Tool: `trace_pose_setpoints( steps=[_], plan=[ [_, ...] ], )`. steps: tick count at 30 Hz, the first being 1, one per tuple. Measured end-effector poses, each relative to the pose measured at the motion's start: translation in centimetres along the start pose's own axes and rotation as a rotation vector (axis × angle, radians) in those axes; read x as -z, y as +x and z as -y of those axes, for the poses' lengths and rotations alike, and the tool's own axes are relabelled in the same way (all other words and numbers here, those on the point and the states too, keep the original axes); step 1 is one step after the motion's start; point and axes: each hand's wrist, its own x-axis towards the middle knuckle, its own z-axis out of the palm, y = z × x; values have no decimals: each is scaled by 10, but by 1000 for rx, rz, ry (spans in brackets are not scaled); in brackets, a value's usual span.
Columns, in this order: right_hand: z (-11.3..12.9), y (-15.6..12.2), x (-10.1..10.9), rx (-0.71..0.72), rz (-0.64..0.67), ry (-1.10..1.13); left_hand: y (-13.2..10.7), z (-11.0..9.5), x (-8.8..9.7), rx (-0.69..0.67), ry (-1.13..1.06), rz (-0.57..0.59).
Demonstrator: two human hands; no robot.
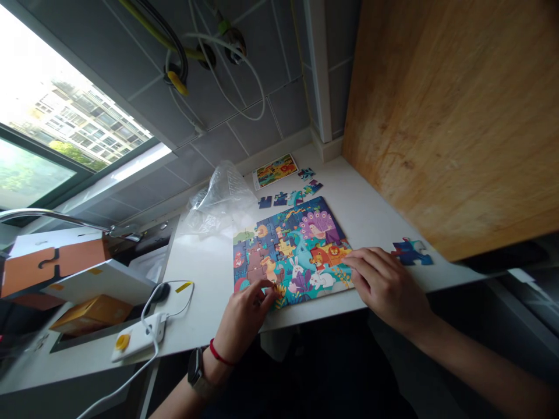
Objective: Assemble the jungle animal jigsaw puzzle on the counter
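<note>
A colourful animal jigsaw puzzle [290, 247] lies on the white counter [209, 273], mostly assembled. My left hand [244, 317] rests at its front left corner, fingers curled and pressing on the pieces there. My right hand [384, 282] lies flat at the front right corner, fingers stretched toward the puzzle's edge, holding nothing. A joined pair of blue loose pieces [410, 251] sits just right of my right hand. More loose pieces [290, 195] lie behind the puzzle, next to a reference picture card [275, 170].
A crumpled clear plastic bag [218, 201] lies behind the puzzle on the left. A white device with a yellow button and cable [137, 337] sits front left, by orange and white boxes [65, 273]. A wooden panel [454, 116] rises on the right; a tiled wall stands behind.
</note>
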Motion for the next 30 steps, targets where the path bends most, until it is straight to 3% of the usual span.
trace_pose_setpoints(
  steps=[15, 24, 30],
  plan=[
    [2, 1, 2, 14, 7, 1, -13, 10, 4, -347, 430, -44],
    [2, 2, 2, 13, 4, 1, -7, 4, 8, -410, 549, 25],
    [3, 2, 2, 18, 0, -7, -3, -7, 11, -294, 579, 151]
  ],
)
